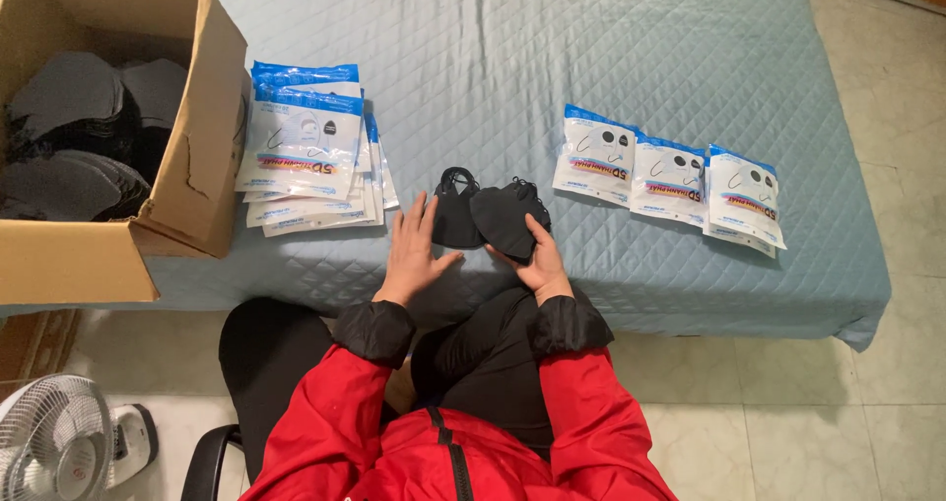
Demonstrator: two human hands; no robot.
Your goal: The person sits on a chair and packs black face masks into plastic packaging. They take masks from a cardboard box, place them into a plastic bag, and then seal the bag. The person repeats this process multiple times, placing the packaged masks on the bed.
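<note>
The two black face masks (490,217) lie overlapped on the blue quilted bed (631,58), near its front edge; they look light, soft and floppy, best pinched at a folded edge or ear loop. The right hand (540,255) has its grip closed on the nearer mask; the left hand (412,253) lies flat and spread just beside them. Stacked pouches (310,151) and a cardboard box (197,166) sit left of the masks, three pouches (670,178) right.

Cardboard box (197,181) of dark masks, white fan (49,442) on tiled floor (838,422), black chair (212,462)
</note>
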